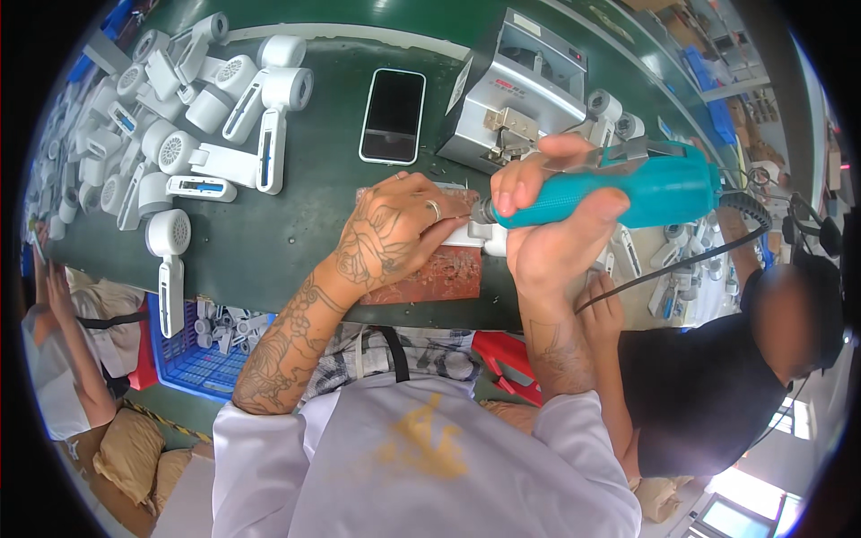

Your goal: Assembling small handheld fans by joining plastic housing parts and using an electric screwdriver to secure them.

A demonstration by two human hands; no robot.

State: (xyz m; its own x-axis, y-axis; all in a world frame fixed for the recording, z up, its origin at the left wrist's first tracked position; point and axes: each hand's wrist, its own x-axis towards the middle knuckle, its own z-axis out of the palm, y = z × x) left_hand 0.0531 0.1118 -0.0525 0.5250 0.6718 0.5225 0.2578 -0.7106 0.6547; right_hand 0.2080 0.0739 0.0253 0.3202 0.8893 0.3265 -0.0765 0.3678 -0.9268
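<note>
My right hand (547,215) is wrapped round a teal electric screwdriver (650,190), held nearly level with its tip pointing left. The tip meets a white plastic unit (490,237) just beside my left fingers. My left hand (395,215), with a ring on one finger, is closed over that unit and presses it down on a reddish-brown mat (435,278). Most of the unit lies hidden under my fingers, and the exact contact point of the tip cannot be made out.
White units with round grilled heads (169,233) are heaped on the green table's left. A phone (393,117) lies ahead; a silver machine (520,90) stands right of it. A black cable (691,260) trails right. A blue crate (202,359) stands below; people sit either side.
</note>
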